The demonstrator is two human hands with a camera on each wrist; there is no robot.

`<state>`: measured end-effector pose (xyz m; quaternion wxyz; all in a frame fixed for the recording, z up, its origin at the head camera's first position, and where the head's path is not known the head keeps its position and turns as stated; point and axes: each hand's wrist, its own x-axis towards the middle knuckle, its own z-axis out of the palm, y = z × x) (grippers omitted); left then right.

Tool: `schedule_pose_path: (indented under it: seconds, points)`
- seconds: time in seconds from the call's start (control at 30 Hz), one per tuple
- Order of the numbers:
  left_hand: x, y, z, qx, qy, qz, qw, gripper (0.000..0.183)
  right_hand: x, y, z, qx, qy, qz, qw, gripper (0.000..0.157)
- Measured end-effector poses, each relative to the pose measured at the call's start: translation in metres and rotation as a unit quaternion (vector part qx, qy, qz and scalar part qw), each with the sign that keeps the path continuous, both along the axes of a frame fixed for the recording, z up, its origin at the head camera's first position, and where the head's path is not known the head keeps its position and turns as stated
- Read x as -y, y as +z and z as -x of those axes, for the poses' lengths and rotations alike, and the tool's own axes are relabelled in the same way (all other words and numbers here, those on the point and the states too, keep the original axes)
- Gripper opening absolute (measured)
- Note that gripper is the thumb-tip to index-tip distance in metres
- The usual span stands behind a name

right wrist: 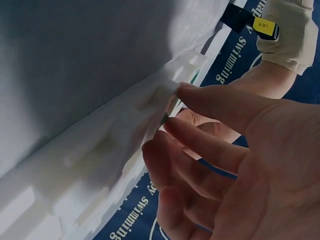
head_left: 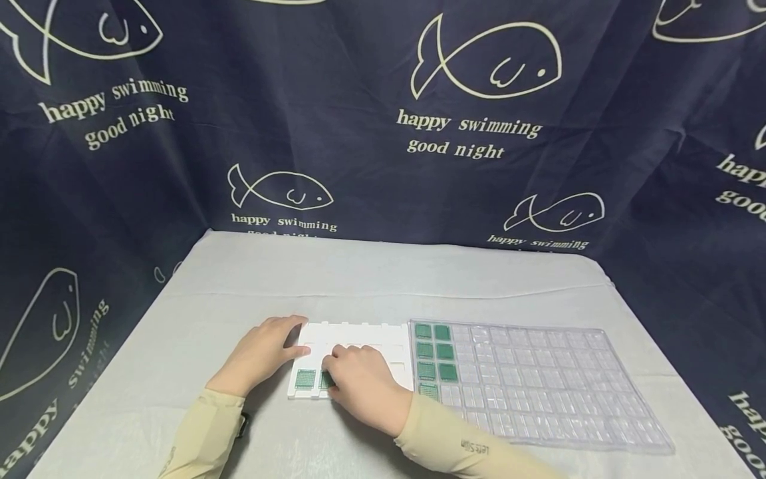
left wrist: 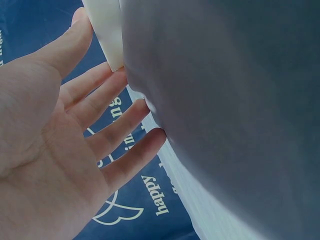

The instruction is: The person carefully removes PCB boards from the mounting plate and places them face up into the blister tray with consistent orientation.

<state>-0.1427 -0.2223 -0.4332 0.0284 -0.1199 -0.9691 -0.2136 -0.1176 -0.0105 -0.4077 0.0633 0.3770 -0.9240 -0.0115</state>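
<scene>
A white slotted tray [head_left: 353,334] lies flat on the table. One small green circuit board [head_left: 305,379] sits in its near left slot. My left hand [head_left: 265,349] rests at the tray's left side, thumb over the edge and fingers fairly straight at the far left corner; the left wrist view shows the fingertips touching the tray and the table. My right hand [head_left: 362,386] reaches over the tray's near part and pinches a second green circuit board [head_left: 326,380] between thumb and index finger, close over the tray. Most of that board is hidden behind the fingers.
To the right of the white tray stands a clear plastic compartment tray [head_left: 538,386]. Several green boards [head_left: 443,350] fill its left columns, partly behind my right forearm. A dark printed curtain [head_left: 371,120] hangs behind and beside the white-covered table [head_left: 359,266].
</scene>
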Motion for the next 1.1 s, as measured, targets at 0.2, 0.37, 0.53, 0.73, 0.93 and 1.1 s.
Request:
schedule_pose_path:
  seconds: [0.2, 0.37, 0.53, 0.73, 0.93, 1.1]
  points:
    - [-0.0009, 0.0004, 0.0004, 0.006, 0.000, 0.001, 1.0000, 0.049, 0.0025, 0.0006, -0.0011, -0.002, -0.009, -0.007, 1.000, 0.026]
    - [-0.0014, 0.0015, 0.0003, 0.007, 0.001, 0.002, 1.0000, 0.050, 0.0031, 0.0016, -0.0019, -0.001, -0.011, -0.009, 1.000, 0.025]
    - [-0.0016, 0.0019, 0.0001, 0.005, 0.000, 0.001, 1.0000, 0.050, 0.0034, 0.0004, -0.0018, -0.007, -0.010, -0.007, 1.000, 0.025]
    - [-0.0014, 0.0026, -0.0010, 0.013, 0.002, 0.002, 0.9999, 0.052, 0.0037, -0.0014, -0.0017, -0.009, -0.009, -0.008, 1.000, 0.025]
    - [-0.0008, 0.0029, -0.0016, 0.015, 0.004, 0.001, 0.9999, 0.051, 0.0033, -0.0010, -0.0026, -0.017, -0.006, -0.008, 1.000, 0.025]
    - [-0.0008, 0.0018, -0.0007, 0.012, 0.004, 0.002, 0.9999, 0.051, 0.0016, -0.0002, -0.0032, -0.024, -0.002, -0.002, 1.000, 0.023]
